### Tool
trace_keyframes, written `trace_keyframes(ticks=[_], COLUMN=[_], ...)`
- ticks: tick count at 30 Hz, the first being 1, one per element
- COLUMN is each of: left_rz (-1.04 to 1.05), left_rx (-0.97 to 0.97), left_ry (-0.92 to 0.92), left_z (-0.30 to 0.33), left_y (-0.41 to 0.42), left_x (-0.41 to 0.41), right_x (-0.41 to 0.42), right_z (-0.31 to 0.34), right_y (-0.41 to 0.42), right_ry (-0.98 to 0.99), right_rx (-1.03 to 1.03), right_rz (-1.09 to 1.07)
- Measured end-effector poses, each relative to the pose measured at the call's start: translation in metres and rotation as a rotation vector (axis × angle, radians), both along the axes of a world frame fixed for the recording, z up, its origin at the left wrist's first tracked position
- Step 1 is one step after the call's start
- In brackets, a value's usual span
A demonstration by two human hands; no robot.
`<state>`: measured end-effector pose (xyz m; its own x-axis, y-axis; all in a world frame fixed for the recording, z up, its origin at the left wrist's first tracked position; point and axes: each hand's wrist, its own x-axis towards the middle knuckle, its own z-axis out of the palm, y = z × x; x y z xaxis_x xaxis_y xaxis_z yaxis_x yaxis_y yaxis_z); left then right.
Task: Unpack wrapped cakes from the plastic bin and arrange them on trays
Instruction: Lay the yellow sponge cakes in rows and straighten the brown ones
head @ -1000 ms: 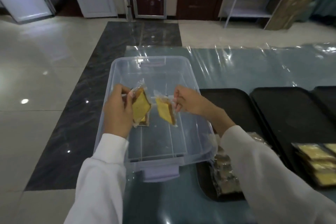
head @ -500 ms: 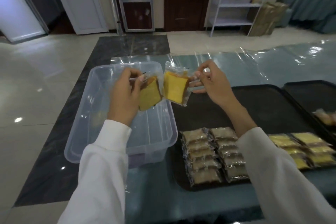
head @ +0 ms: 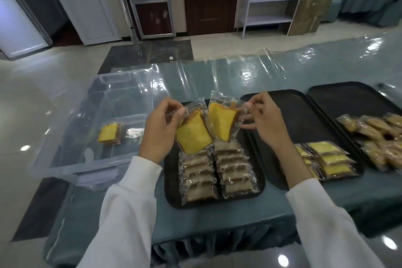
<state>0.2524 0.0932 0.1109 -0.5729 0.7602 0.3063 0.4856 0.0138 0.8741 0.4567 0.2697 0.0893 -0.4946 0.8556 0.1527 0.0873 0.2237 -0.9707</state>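
Note:
My left hand (head: 159, 128) pinches the wrapper of a yellow cake slice (head: 192, 136), which hangs above the far end of the nearest black tray (head: 171, 193). My right hand (head: 264, 119) pinches the corner of a second wrapped yellow cake (head: 221, 121) just to its right. Two rows of brown wrapped cakes (head: 217, 172) fill the near half of that tray. The clear plastic bin (head: 65, 165) stands at the left with one wrapped yellow cake (head: 109, 133) left inside.
A middle black tray (head: 304, 119) holds a stack of yellow wrapped cakes (head: 326, 159) at its near right corner. A third tray (head: 339, 95) at the right carries a pile of brown wrapped pastries (head: 378, 139). Plastic sheeting covers the teal table (head: 217, 72).
Both hands have carried their wrapped cakes out of the bin and rightward, to above the nearest tray. The view has swung right, showing more trays.

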Motion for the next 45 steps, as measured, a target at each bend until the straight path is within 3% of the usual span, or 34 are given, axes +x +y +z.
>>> trace_keyframes(ticks=[7, 13, 28, 38, 45], left_rz=[-0.063, -0.130, -0.339, -0.268, -0.317], left_rx=[-0.140, -0.207, -0.359, -0.339, -0.446], left_ry=[-0.101, -0.293, -0.260, -0.271, -0.311], left_z=[-0.051, -0.077, -0.130, -0.141, -0.156], left_y=[0.035, 0.064, 0.180, 0.238, 0.290], left_x=[0.043, 0.049, 0.051, 0.086, 0.121], right_x=[0.051, 0.065, 0.078, 0.114, 0.151], right_z=[-0.042, -0.065, -0.099, -0.115, -0.130], right_y=[0.010, 0.030, 0.088, 0.131, 0.185], right_ry=[0.008, 0.002, -0.066, -0.072, -0.047], right_rx=[-0.128, -0.168, -0.260, -0.297, -0.391], right_rz=[-0.030, -0.045, -0.146, -0.256, -0.241])
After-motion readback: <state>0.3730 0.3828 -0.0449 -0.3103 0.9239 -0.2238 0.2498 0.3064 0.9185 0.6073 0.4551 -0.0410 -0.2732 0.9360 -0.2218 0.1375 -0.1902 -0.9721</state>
